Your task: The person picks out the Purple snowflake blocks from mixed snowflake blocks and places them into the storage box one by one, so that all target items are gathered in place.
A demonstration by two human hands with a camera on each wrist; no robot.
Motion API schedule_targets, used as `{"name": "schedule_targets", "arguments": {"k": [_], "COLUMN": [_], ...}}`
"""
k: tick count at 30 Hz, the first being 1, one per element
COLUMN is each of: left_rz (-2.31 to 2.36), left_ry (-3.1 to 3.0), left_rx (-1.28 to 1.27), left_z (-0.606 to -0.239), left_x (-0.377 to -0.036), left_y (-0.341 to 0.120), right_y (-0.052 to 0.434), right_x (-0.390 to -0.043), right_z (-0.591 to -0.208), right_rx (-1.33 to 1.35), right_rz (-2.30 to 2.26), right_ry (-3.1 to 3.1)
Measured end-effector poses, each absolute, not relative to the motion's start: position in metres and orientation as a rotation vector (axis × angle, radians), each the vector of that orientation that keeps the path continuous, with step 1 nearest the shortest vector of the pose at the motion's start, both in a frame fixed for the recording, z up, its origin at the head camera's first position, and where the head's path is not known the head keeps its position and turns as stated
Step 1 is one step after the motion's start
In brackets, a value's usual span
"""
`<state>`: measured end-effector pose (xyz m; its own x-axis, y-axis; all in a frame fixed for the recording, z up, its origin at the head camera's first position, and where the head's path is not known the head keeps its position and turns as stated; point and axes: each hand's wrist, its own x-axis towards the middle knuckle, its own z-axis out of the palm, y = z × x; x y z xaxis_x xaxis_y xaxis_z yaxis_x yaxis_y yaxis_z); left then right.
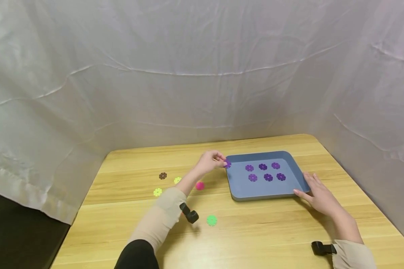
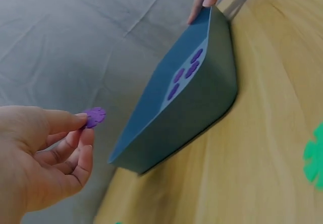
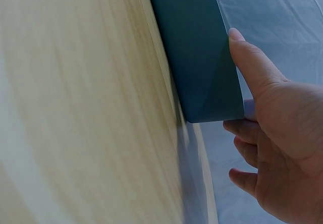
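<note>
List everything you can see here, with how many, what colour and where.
Yellowish wooden table: one, yellow-brown, under the tray and discs.
Rectangular blue-grey tray: one, blue-grey, table's right half.
Notched purple discs: six, purple, two rows inside the tray.
Held notched purple disc: one, purple, by the tray's left end.
Notched brown disc: one, brown, table's far left.
Notched yellow discs: two, yellow, table's left half.
Round pink disc: one, pink, left of the tray.
Notched green disc: one, green, nearer the viewer than the tray.
Pale fabric curtain: grey, behind and beside the table.
Black wrist devices: two, black, one per wrist.
Beige sleeves: two, beige, forearms.
Left hand: one, pinching the held disc.
Right hand: one, holding the tray's near right corner.
</note>
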<state>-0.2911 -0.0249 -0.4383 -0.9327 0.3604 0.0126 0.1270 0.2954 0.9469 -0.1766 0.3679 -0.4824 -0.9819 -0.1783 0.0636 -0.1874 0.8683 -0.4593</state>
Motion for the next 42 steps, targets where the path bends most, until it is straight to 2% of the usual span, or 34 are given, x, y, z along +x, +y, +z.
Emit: {"name": "schedule_targets", "arguments": {"k": [11,20,33,42], "left_rz": [1.923,1.847,1.711,1.908], "left_ry": [2.389,2.645,2.911,2.66], "left_rx": [0.238,0.194,0.056,0.236], "left_z": [-0.458,-0.477,-0.483,-0.467], "left_x": [-0.301,-0.296,-0.293,-0.3], "left_y": [0.016,0.034,0.056,0.062], "right_y": [0.368,0.37,0.372,0.371], "right_x": [-0.176,-0.177,-0.175,-0.176], "right_z": [-0.481,-0.482,-0.481,-0.481], "right_rx": [0.297,0.297,0.298,0.303], "right_rz": [0.751,0.767,0.766,0.765], "right_ry": [-3.018,-3.018,-3.001,-2.993]}}
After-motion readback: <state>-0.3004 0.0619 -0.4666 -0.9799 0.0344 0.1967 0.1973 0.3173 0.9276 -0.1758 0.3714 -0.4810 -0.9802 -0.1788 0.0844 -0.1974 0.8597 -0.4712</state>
